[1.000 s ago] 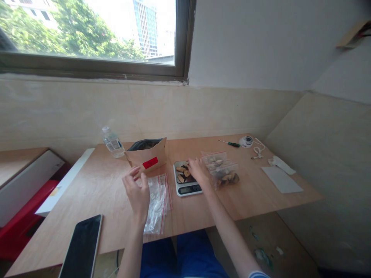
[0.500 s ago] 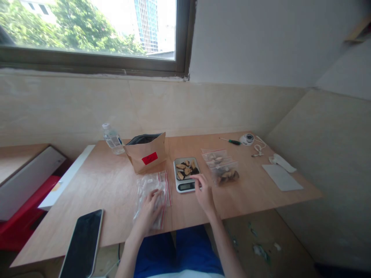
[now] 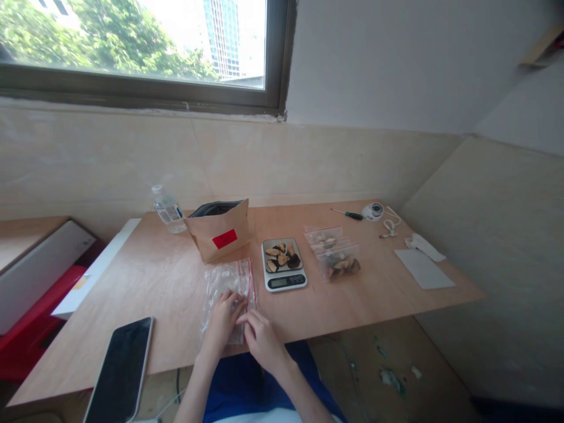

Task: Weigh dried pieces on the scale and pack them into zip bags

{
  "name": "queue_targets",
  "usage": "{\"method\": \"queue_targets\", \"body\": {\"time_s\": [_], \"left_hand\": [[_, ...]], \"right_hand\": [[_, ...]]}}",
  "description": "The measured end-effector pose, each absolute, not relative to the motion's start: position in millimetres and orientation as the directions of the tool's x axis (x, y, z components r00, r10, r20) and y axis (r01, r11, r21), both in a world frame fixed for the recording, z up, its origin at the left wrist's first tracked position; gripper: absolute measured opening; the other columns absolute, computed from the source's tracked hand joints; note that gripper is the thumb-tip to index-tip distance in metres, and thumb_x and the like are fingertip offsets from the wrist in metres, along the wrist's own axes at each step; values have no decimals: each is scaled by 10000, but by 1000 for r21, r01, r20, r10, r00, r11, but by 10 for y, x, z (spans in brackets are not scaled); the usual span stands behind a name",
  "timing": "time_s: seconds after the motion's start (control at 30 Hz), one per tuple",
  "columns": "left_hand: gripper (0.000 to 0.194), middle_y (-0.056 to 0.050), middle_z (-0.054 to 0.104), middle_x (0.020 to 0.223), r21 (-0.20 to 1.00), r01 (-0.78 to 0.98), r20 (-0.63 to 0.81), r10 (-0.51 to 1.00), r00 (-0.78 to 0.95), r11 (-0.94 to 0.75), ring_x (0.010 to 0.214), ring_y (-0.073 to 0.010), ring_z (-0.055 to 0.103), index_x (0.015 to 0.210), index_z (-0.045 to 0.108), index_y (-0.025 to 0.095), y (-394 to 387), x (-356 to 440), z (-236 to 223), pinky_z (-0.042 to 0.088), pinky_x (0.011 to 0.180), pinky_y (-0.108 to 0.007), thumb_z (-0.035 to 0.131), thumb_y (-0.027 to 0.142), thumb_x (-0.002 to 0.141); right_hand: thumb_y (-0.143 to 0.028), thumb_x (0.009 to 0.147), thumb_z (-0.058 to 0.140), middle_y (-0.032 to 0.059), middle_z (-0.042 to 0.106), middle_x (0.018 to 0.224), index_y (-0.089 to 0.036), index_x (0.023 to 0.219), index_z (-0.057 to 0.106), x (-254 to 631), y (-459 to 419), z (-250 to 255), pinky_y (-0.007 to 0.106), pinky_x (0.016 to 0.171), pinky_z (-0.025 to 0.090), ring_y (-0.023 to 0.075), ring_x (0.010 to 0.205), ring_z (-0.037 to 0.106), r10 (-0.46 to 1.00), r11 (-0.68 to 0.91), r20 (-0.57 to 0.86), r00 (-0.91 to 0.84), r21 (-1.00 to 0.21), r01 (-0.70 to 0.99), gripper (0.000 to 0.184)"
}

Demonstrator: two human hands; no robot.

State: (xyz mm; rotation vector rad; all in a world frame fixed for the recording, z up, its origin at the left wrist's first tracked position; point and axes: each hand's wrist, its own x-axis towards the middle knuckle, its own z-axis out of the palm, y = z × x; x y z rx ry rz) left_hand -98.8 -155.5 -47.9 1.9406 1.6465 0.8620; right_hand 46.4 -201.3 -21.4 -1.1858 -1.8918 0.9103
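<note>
A pile of clear zip-lock bags (image 3: 224, 274) with red seal strips lies near the table's front edge. My left hand (image 3: 224, 314) is over the bags, its fingers curled and closed at the red-striped edge. Beside it, my right hand (image 3: 263, 339) is closed in a pinch at the same edge, its fingertips close to the left ones. Just beyond, a white kitchen scale (image 3: 285, 282) carries several dried mushroom pieces (image 3: 282, 258), pale with dark caps. Neither hand touches the scale.
Behind the bags stands an open kraft pouch (image 3: 207, 238), with a water bottle (image 3: 168, 211) beside it. Filled zip-lock bags (image 3: 339, 261) lie right of the scale. Farther right are a screwdriver (image 3: 352, 215), white camera (image 3: 373, 211) and paper (image 3: 423, 269). A phone (image 3: 121, 370) lies front left.
My right hand has left the mushroom pieces on the scale and come back leftward to the bags beside my left hand. My left hand has stayed on the bags.
</note>
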Motion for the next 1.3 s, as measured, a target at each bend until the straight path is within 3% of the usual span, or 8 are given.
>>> {"method": "queue_targets", "body": {"time_s": [0.13, 0.37, 0.53, 0.7, 0.9, 0.97, 1.13, 1.3], "left_hand": [[287, -55, 607, 786, 701, 695, 186, 982, 38, -160, 800, -229, 590, 738, 627, 216, -1585, -969, -428, 457, 737, -366, 438, 396, 858], [248, -53, 637, 833, 813, 548, 309, 943, -123, -195, 837, -212, 601, 783, 598, 205, -1693, -840, -196, 470, 770, -360, 507, 429, 844], [265, -53, 629, 821, 863, 448, 348, 918, -188, -235, 821, -200, 608, 803, 576, 198, -1744, -741, -29, 486, 773, -351, 499, 449, 847], [278, -34, 613, 768, 874, 449, 330, 905, -269, -185, 718, -183, 595, 812, 541, 204, -1757, -702, -9, 491, 679, -319, 477, 472, 850], [274, -42, 595, 796, 873, 485, 343, 778, -527, -56, 746, -191, 593, 860, 511, 199, -1789, -809, 18, 473, 688, -320, 460, 468, 855], [281, -44, 590, 803, 875, 482, 346, 758, -553, -48, 746, -188, 592, 876, 510, 195, -1789, -852, 40, 472, 682, -316, 465, 471, 852], [306, -44, 584, 806, 883, 468, 332, 744, -579, -30, 743, -185, 586, 888, 512, 192, -1778, -902, 74, 469, 673, -310, 478, 493, 843], [346, -48, 587, 817, 886, 463, 324, 753, -573, -29, 754, -191, 583, 893, 518, 187, -1790, -921, 59, 462, 681, -318, 475, 525, 834]], "right_hand": [[-134, 896, 359, 65, 636, 967, -199, 1022, 572, 493, -1958, -277, 289, 802, 479, 176, 899, 609, 969, 237, 192, -153, -896, 376, 256], [-324, 882, 447, 73, 619, 889, -160, 1130, 453, 454, -1805, -423, 286, 624, 501, 154, 647, 586, 989, 37, 73, 130, -966, 257, 297], [-335, 859, 478, 54, 660, 877, -186, 958, 574, 401, -1715, -274, 271, 675, 509, 159, 747, 617, 1000, 27, 28, 12, -996, 85, 203], [-331, 851, 485, 18, 652, 737, -183, 835, 628, 371, -1731, -112, 240, 584, 469, 134, 623, 570, 993, 31, 20, -113, -995, 99, 206], [-398, 822, 489, -28, 514, 574, -202, 658, 480, 509, -1668, -259, 229, 522, 434, 129, 541, 521, 990, 1, 15, 137, -995, 99, 255], [-422, 834, 483, -23, 535, 589, -200, 671, 495, 596, -1636, -292, 228, 535, 441, 132, 553, 539, 995, 12, 23, 100, -994, 107, 275], [-410, 917, 391, 7, 615, 678, -180, 976, 593, 785, -1497, -201, 235, 587, 449, 154, 627, 605, 993, 111, 117, -7, -920, 375, 312], [-292, 910, 447, 87, 690, 926, -179, 1208, 525, 866, -1200, -119, 265, 658, 458, 218, 812, 670, 994, 20, 100, 53, -610, 792, 329]]}}
